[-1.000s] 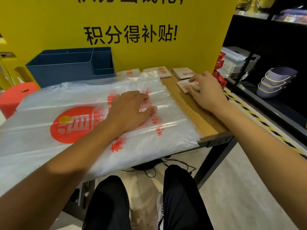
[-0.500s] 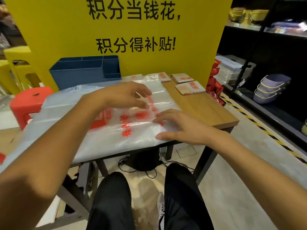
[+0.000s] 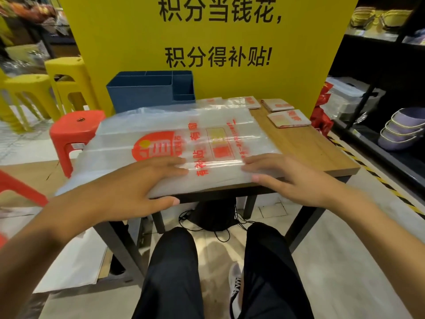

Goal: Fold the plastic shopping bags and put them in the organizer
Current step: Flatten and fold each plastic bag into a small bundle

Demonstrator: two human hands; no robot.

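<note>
A large clear plastic shopping bag [image 3: 174,132] with red print lies spread over the wooden table [image 3: 305,146]. My left hand [image 3: 138,183] takes its near edge at the table's front, fingers flat on top and thumb underneath. My right hand [image 3: 282,173] lies on the bag's near right corner with straight fingers. The blue organizer [image 3: 142,93] stands at the back left of the table, its compartments showing nothing inside. Several folded bags lie at the back right, among them one [image 3: 288,118] nearest and another [image 3: 277,104] behind it.
A yellow sign board [image 3: 207,42] rises behind the table. A red stool [image 3: 76,130] and yellow stools [image 3: 34,93] stand to the left. Dark shelves with purple bowls [image 3: 402,127] are on the right. Cables lie on the floor under the table, by my legs.
My right hand left the folded bags at the back right and came to the big bag's near edge. My left hand slid back to the front edge. The view shifted back.
</note>
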